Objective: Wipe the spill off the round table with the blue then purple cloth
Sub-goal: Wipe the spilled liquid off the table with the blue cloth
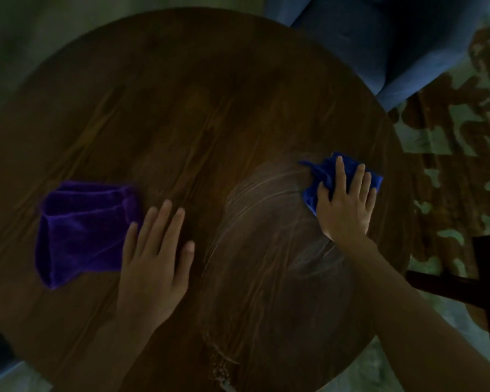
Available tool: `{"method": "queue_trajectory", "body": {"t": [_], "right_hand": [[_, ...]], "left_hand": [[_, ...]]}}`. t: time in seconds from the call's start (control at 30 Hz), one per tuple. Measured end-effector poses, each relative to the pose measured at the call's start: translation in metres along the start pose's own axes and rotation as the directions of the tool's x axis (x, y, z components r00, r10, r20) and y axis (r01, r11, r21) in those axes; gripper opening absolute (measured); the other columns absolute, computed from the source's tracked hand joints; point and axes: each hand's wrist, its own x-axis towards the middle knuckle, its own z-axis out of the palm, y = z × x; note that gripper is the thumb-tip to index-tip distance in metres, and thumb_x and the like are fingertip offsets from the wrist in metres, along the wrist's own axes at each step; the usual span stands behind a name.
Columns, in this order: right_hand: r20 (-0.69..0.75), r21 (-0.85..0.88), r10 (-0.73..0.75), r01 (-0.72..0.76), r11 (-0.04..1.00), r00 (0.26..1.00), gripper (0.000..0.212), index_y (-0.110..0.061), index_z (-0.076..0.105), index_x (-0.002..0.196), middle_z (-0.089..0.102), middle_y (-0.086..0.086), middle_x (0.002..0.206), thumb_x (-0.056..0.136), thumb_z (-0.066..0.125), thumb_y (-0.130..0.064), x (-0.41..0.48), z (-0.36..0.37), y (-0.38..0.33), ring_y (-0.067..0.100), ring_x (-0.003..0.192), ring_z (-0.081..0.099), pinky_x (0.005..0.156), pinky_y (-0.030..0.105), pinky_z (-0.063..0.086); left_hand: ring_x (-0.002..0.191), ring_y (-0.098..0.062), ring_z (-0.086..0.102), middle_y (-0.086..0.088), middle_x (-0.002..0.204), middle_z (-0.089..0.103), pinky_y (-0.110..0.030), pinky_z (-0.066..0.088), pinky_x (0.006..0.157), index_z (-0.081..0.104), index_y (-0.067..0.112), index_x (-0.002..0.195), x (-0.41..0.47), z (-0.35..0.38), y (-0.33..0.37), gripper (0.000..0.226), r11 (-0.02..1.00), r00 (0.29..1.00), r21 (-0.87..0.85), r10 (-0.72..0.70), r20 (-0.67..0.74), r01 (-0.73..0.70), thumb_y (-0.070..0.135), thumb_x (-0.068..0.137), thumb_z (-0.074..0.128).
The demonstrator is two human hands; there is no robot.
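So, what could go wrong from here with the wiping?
The right hand presses the blue cloth close to the right rim of the round table; a stroke outward may push liquid onto the rug. Pale streaks cross the middle, so the spill may only get smeared. Drops by the near edge may be missed.

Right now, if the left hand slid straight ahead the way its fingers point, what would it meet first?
Only bare wood, it seems: the left hand lies flat beside the purple cloth, fingers aimed at the far rim of the round table, and that path looks free.
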Motion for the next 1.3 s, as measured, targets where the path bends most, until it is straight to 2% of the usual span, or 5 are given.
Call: {"method": "queue_trajectory", "body": {"t": [0.47, 0.7, 0.9, 1.13, 1.3], "right_hand": [[0.256, 0.017, -0.949, 0.981, 0.194, 0.183, 0.069, -0.041, 0.018, 0.167, 0.005, 0.007, 0.178, 0.104, 0.040, -0.061, -0.099, 0.036, -0.023, 0.033, 0.164, -0.003, 0.130, 0.053, -0.007], [0.006, -0.077, -0.309, 0.309, 0.948, 0.951, 0.061, -0.038, 0.008, 0.168, 0.000, 0.010, 0.178, 0.111, 0.021, -0.053, 0.069, -0.022, -0.017, 0.033, 0.164, -0.001, 0.131, 0.058, 0.007], [0.266, 0.028, -0.962, 0.998, -0.062, -0.068, 0.070, -0.042, 0.022, 0.166, 0.009, 0.006, 0.177, 0.100, 0.042, -0.059, -0.068, 0.023, 0.007, 0.031, 0.164, 0.004, 0.130, 0.050, -0.007], [-0.037, -0.025, -0.371, 0.370, 0.929, 0.928, 0.061, -0.038, 0.016, 0.168, 0.007, 0.011, 0.177, 0.109, 0.024, -0.054, 0.067, -0.010, -0.051, 0.034, 0.163, 0.004, 0.131, 0.056, 0.006], [0.245, 0.098, -0.970, 0.995, 0.033, 0.008, 0.071, -0.036, 0.031, 0.164, 0.016, 0.010, 0.175, 0.099, 0.049, -0.057, -0.151, 0.035, -0.034, 0.034, 0.161, 0.011, 0.129, 0.054, -0.015]], "left_hand": [[0.158, -0.021, -0.005, 0.003, 0.170, -0.004, -0.055, 0.003, 0.126, 0.006, 0.025, 0.164, 0.050, 0.042, -0.003, 0.063, 0.966, 0.980, 0.194, -0.187, 0.062, 0.172, 0.048, 0.105, 0.006], [0.157, -0.022, 0.007, 0.001, 0.170, 0.009, -0.049, 0.012, 0.125, 0.006, 0.027, 0.162, 0.058, 0.040, -0.008, 0.057, 0.958, 0.995, 0.274, -0.093, 0.043, 0.078, 0.045, 0.108, 0.009], [0.157, -0.017, -0.004, 0.005, 0.171, 0.001, -0.050, 0.007, 0.126, 0.001, 0.031, 0.162, 0.056, 0.043, -0.011, 0.056, 0.965, 0.991, 0.235, -0.126, 0.036, 0.115, 0.046, 0.108, 0.008], [0.157, -0.016, -0.010, 0.008, 0.169, -0.005, -0.048, -0.001, 0.127, 0.003, 0.029, 0.162, 0.056, 0.038, -0.006, 0.057, 0.972, 0.989, 0.196, -0.140, 0.045, 0.128, 0.043, 0.108, 0.009], [0.156, -0.008, -0.010, 0.011, 0.169, 0.003, -0.040, -0.007, 0.127, 0.013, 0.028, 0.162, 0.058, 0.032, -0.008, 0.057, 0.986, 0.986, 0.061, -0.158, 0.056, 0.154, 0.043, 0.107, 0.010]]}}
